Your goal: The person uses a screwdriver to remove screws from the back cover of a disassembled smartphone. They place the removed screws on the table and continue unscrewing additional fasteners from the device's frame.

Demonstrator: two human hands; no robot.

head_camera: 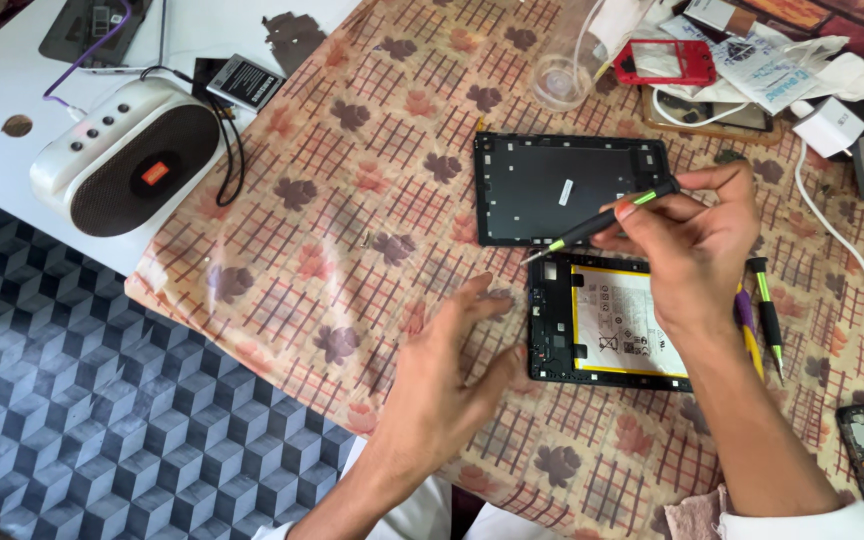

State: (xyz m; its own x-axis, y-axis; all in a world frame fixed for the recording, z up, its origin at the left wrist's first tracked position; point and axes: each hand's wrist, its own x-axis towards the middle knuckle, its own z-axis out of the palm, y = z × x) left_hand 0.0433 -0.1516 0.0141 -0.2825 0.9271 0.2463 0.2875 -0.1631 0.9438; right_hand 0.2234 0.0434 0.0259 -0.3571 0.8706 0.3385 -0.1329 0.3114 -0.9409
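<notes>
Here right hand (697, 240) grip pinching screwdriver (602, 220) over opened tablet (607, 320); left hand (447, 375) released, fingers spread.

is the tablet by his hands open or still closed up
Open. The tablet lies with its battery and inner frame exposed, and its black back cover lies apart beside it. The right hand holds a screwdriver over it.

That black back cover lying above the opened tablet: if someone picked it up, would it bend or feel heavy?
The back cover looks thin and hollow, so probably light and slightly flexible. It lies flat on the tablecloth, so it should slide, not roll.
</notes>
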